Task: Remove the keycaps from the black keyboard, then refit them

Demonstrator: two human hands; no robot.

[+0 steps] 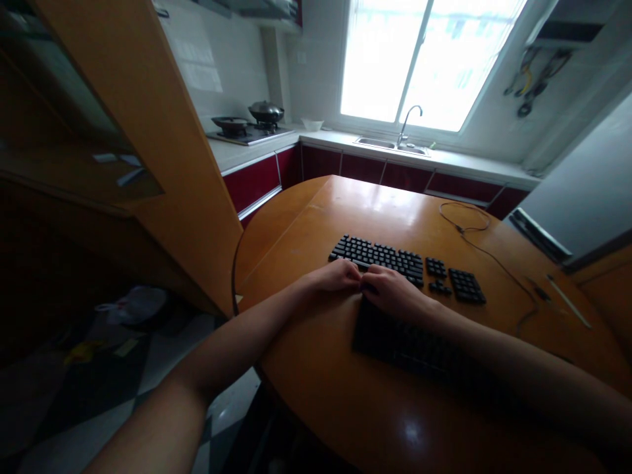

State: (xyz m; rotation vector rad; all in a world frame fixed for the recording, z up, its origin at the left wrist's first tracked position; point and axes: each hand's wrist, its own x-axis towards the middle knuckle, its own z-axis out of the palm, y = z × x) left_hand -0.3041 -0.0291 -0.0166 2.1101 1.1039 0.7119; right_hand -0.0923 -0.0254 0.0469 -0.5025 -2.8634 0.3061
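My left hand [340,275] has its fingers closed in a pinch against the fingertips of my right hand, just above the left end of a black keyboard base [390,339]. My right hand [395,293] is curled, with a small dark thing at its thumb that I cannot make out. The right forearm covers much of the base. Beyond the hands, black keycaps lie on the table in keyboard order: a main block [380,253], a small group [436,266], arrow keys [440,288] and a number block [467,286].
The round wooden table [306,362] carries a thin cable [498,260] and a pale stick [567,301] on the right. Behind it are a counter with a sink [390,145] and a stove [254,133] with pans. A wooden cabinet [182,164] stands close on the left.
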